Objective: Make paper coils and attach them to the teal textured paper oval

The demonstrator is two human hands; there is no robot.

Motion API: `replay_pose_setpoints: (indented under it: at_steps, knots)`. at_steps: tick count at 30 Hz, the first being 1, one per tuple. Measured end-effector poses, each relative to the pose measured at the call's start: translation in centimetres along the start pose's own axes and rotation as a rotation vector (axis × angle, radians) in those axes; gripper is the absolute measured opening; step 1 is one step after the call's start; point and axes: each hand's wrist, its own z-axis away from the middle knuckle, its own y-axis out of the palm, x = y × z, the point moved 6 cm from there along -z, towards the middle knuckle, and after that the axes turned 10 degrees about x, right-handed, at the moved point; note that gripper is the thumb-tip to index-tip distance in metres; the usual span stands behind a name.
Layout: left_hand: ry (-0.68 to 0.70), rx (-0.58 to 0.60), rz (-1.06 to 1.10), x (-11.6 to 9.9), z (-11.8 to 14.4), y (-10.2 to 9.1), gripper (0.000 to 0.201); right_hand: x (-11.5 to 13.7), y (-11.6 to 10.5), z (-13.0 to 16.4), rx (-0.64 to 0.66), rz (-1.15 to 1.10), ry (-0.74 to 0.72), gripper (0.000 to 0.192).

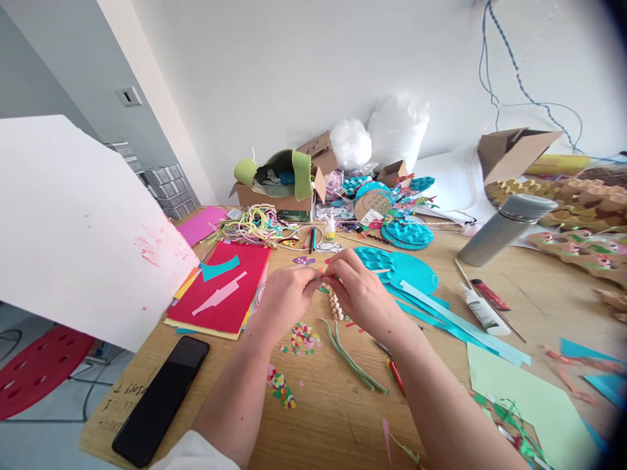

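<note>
Your left hand and right hand meet over the wooden table, fingers pinching a string of wooden beads that hangs between them. Some beads look strung already; green stems and confetti lie unused nearby

Fingertips of the left hand and right hand meet at frame centre, hiding most of the small piece pinched between them. The string of wooden beads vanishes behind the right hand. The white board runs off the left edge; the frame's right corners go dark.
</note>
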Motion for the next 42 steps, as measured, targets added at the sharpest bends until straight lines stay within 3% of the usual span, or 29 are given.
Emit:
replay_pose_setpoints:
  at_steps: [2, 4, 6, 12, 20, 27, 35, 37, 42]
  knots:
    - [0.000, -0.020, -0.002, 0.1, 0.0, -0.1, 0.018, -0.3, -0.6, 0.2, -0.013, 0.003, 0.020, 0.011]
    - [-0.001, -0.045, 0.005, 0.3, 0.0, -0.2, 0.017, -0.6, -1.3, 0.4, -0.038, 0.039, 0.041, 0.032]
    - [-0.005, -0.053, 0.000, 0.4, 0.0, -0.2, 0.017, -0.8, -1.8, 0.7, -0.050, 0.083, 0.046, 0.040]
    - [0.005, -0.025, -0.074, -0.1, -0.1, -0.1, 0.018, -0.2, -1.9, 0.6, -0.009, 0.138, 0.025, 0.011]
    - [-0.018, -0.005, -0.063, -0.1, -0.1, 0.2, 0.019, 0.4, -0.9, 0.3, 0.030, 0.287, 0.043, 0.016]
    - [-0.127, 0.031, 0.139, 0.8, -0.1, 0.0, 0.021, 1.1, -0.6, 0.2, 0.042, 0.378, -0.006, 0.013]
    - [-0.216, 0.195, 0.838, 1.7, 0.3, 0.2, 0.031, 2.7, -0.9, 0.4, -0.068, 0.415, -0.081, 0.010]
    - [-0.231, 0.222, 0.894, 1.7, 0.3, 0.5, 0.035, 2.7, -0.9, 0.4, -0.085, 0.398, -0.083, 0.011]
    - [-0.229, 0.211, 0.877, 2.2, 0.0, 0.8, 0.036, 2.1, -0.3, 0.2, 0.012, 0.361, -0.074, 0.017]
